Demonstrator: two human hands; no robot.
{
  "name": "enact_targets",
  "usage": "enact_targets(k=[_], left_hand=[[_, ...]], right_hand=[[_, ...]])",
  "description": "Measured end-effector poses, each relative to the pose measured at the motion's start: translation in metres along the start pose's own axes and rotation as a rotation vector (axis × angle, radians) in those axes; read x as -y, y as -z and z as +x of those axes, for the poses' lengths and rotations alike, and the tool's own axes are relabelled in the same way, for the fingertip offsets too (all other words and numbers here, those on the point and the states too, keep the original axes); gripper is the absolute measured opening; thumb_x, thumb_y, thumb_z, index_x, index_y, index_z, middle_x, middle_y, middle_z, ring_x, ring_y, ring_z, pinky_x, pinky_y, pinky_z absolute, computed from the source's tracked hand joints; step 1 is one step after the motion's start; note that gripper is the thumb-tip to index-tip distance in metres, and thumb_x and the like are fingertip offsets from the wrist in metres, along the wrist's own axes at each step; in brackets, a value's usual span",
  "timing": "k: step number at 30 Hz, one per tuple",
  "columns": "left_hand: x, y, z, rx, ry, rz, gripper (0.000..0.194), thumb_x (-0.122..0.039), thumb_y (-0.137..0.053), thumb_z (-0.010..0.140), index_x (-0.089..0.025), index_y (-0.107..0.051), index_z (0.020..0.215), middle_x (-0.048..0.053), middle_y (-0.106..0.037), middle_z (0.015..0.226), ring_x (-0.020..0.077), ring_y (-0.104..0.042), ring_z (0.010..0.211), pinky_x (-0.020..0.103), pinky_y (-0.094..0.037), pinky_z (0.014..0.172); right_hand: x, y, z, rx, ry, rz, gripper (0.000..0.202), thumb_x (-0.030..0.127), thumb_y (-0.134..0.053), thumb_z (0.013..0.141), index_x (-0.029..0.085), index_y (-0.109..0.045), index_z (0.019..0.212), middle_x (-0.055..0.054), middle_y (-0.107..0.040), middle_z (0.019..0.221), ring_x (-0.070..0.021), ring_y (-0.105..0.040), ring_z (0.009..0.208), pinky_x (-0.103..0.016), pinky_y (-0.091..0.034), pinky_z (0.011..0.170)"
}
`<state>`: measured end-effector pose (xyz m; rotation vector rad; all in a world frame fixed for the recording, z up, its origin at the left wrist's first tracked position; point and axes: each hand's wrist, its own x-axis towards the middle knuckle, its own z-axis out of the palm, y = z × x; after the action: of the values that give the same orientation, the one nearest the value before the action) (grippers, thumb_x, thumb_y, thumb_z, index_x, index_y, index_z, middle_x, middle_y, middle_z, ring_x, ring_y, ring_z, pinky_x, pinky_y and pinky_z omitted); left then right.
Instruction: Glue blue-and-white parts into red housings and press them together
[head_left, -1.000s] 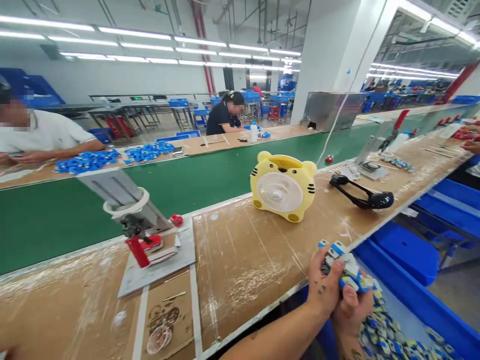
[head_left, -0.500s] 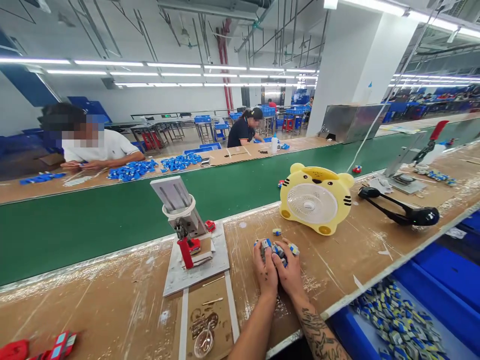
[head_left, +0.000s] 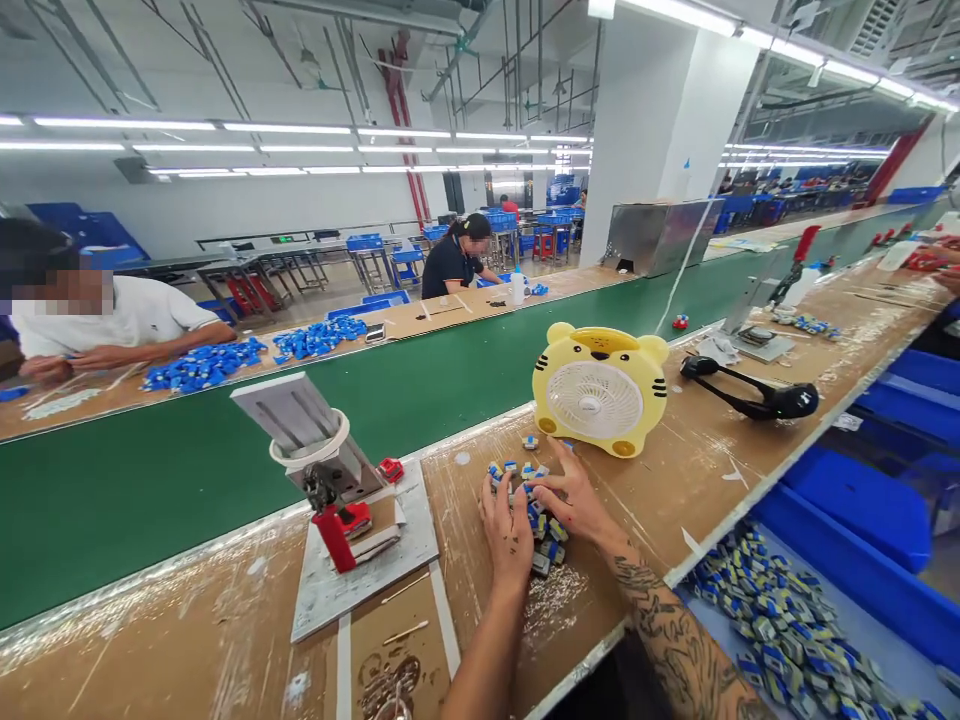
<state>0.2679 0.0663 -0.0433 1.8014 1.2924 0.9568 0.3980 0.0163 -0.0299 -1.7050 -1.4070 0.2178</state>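
Note:
Small blue, white and yellow-grey plastic parts [head_left: 553,530] lie in a loose pile on the cardboard-covered bench. My left hand [head_left: 508,530] rests at the near left side of the pile, its fingers spread over some of the pieces. On the right, my right hand [head_left: 576,497] reaches across with fingers apart, the thumb and fingertips touching the pile. Neither hand has a piece gripped. A single part [head_left: 530,442] sits just beyond the pile, in front of the yellow animal-faced fan [head_left: 596,395]. Fingers partly cover the pieces in the middle.
To the left stands a clamp fixture with a red handle [head_left: 332,538] on a white board. Black headphone-like gear [head_left: 750,390] lies right of the fan. A blue bin [head_left: 840,560] of similar parts is below the bench edge. Beyond runs a green conveyor belt [head_left: 420,385]; co-workers sit across it.
My hands have parted and opened; the parts cupped between them are now spread in a pile on the bench. The view has turned to the right.

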Motion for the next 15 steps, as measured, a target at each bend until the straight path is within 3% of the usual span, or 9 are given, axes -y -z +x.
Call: enact_targets(k=[2,5,7,9,12,15], left_hand=[[-0.002,0.009,-0.006,0.052,-0.05,0.119,0.043,-0.033,-0.048,0.095,-0.019,-0.062,0.134,0.015,-0.046,0.157,0.0331,-0.035,0.15,0.054,-0.025,0.124],[-0.01,0.018,-0.012,0.021,-0.195,0.282,0.05,-0.041,-0.058,0.09,-0.016,-0.062,0.133,0.021,-0.043,0.156,0.0441,-0.031,0.149,0.066,-0.027,0.119],[-0.021,0.014,-0.016,-0.016,-0.367,0.231,0.044,-0.043,-0.057,0.091,-0.017,-0.066,0.125,0.02,-0.047,0.151,0.0422,-0.036,0.146,0.062,-0.03,0.119],[-0.035,0.001,-0.026,0.062,-0.531,0.096,0.033,-0.041,-0.057,0.092,-0.02,-0.069,0.115,0.017,-0.057,0.139,0.0373,-0.05,0.136,0.056,-0.037,0.117],[-0.06,-0.035,-0.058,0.484,-0.695,-0.064,0.025,-0.036,-0.055,0.093,-0.024,-0.072,0.107,0.012,-0.069,0.118,0.0306,-0.065,0.115,0.046,-0.051,0.105],[-0.079,-0.087,-0.098,0.974,-0.725,0.023,0.026,-0.031,-0.058,0.089,-0.026,-0.074,0.108,0.01,-0.071,0.121,0.0285,-0.066,0.115,0.04,-0.052,0.105]], right_hand=[[-0.02,0.028,-0.012,-0.131,-0.045,-0.026,0.027,0.043,-0.066,0.088,0.026,-0.083,0.101,-0.008,-0.054,0.152,-0.0316,-0.046,0.142,-0.049,-0.036,0.117],[-0.069,0.093,-0.058,-0.313,-0.265,-0.166,0.031,0.044,-0.059,0.093,0.023,-0.079,0.105,-0.01,-0.062,0.141,-0.0285,-0.056,0.131,-0.046,-0.041,0.114],[-0.101,0.141,-0.105,-0.404,-0.498,-0.302,0.035,0.039,-0.05,0.099,0.019,-0.076,0.107,-0.013,-0.067,0.131,-0.0288,-0.059,0.125,-0.049,-0.042,0.112],[-0.126,0.179,-0.156,-0.457,-0.759,-0.434,0.033,0.034,-0.047,0.103,0.015,-0.073,0.111,-0.016,-0.067,0.126,-0.0301,-0.059,0.123,-0.052,-0.044,0.109],[-0.15,0.198,-0.219,-0.432,-1.089,-0.53,0.03,0.034,-0.061,0.1,0.017,-0.065,0.124,-0.012,-0.063,0.133,-0.0287,-0.062,0.119,-0.053,-0.051,0.102],[-0.163,0.183,-0.253,-0.328,-1.251,-0.516,0.039,0.035,-0.066,0.098,0.019,-0.059,0.132,-0.01,-0.059,0.14,-0.0286,-0.061,0.121,-0.053,-0.052,0.1]])
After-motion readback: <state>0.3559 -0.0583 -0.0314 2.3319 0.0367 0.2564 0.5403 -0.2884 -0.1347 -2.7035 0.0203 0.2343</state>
